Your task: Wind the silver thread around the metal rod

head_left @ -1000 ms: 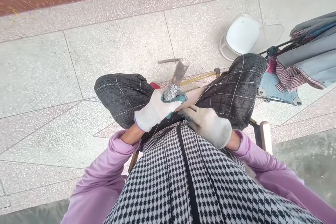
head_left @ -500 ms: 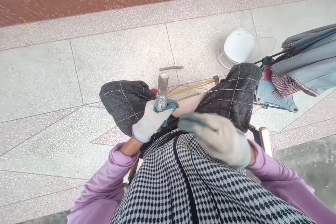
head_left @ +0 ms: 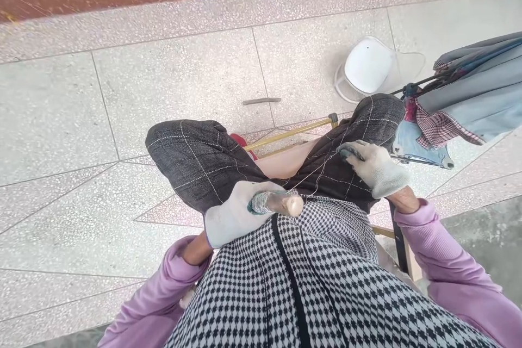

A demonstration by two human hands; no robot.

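My left hand, in a white glove with a dark green palm coating, is wrapped round a short wooden stick. The stick's pale cut end points right over my lap. A coil of thin silvery wire winds round it beside my fingers. From there a loose strand of wire runs up and right to my right hand, gloved the same way. Its fingers are pinched together on the strand above my right thigh.
A houndstooth apron covers my lap over checked trousers. On the tiled floor ahead lies a thin grey strip. A white stool stands further right, near a rack of hanging clothes. A yellow bar crosses between my knees.
The stick has tipped from pointing forward to pointing right and has come closer to my body. My right hand has moved away to the right and forward, stretching the wire between the hands.
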